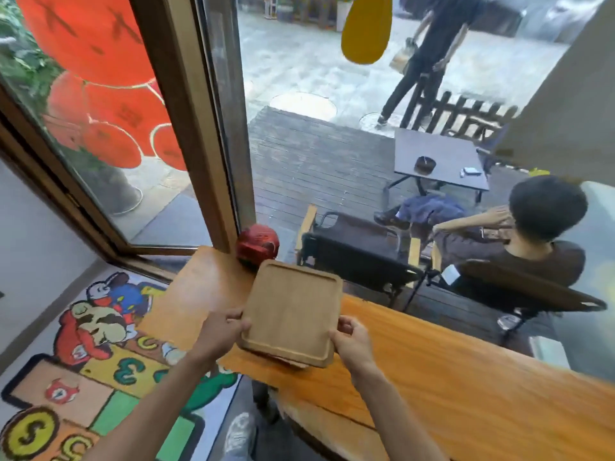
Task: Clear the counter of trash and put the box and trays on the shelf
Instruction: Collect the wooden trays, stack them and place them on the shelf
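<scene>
Tray: wooden tray (291,314), pale, square with rounded corners and a raised rim, held flat side up above the counter's near-left part; its near edge sits lower than its far edge, so it tilts toward the camera.
Under the tray: a darker edge shows just beneath its near rim; whether that is a second tray or something else cannot be told.
Left hand: left hand (222,331) grips the tray's near-left edge, thumb on top of the rim, fingers curled under it.
Right hand: right hand (352,337) grips the tray's near-right edge, thumb over the rim, fingers closed beneath.
Counter: orange-brown wooden counter (432,371) runs from left of the tray off to the right along the window; the surface right of the tray is bare wood.
Red ball: a round red object (257,245) rests at the counter's far-left end, just beyond the tray's far edge, against the window frame (176,128).
Floor: a cartoon-patterned rug (83,361) lies left of the counter; a shoe (240,434) shows below the counter's near edge.
Outside, beyond the counter: a seated person (532,241) with their back to the glass, a black chair (359,257) beside them, a dark square table (436,158) farther off, and a person in black (429,58) standing on the pavement.
</scene>
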